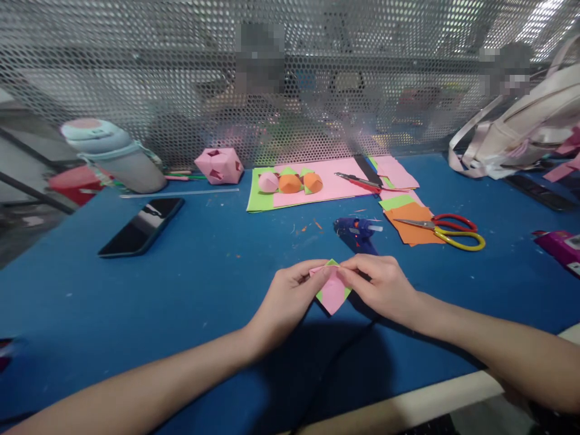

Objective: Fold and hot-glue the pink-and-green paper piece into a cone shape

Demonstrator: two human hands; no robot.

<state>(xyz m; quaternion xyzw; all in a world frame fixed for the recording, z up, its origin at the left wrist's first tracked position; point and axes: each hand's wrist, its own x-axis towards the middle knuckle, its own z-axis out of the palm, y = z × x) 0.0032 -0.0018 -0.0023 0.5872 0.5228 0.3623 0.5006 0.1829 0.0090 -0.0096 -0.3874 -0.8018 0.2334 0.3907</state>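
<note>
Between my two hands is a small folded paper piece [333, 293], pink in front with green corners showing at its edges. My left hand [290, 296] pinches its upper left side between thumb and fingers. On the upper right side, my right hand [385, 287] pinches the same piece. The paper is held just above the blue table, tilted toward me with one corner pointing down. Just beyond my hands lies a blue hot glue gun [356, 231] with a white glue stick poking out of its back, and orange paper scraps [317, 225] are scattered beside it.
Scissors [457, 231] lie on orange paper squares [410, 217] at right. Folded paper pieces [290, 183] sit on green and pink sheets [338, 172], near a utility knife [357, 181]. A phone [142, 226], a bottle [118, 154] and a pink paper ball [220, 166] stand left. A perforated screen [190, 78] closes the back.
</note>
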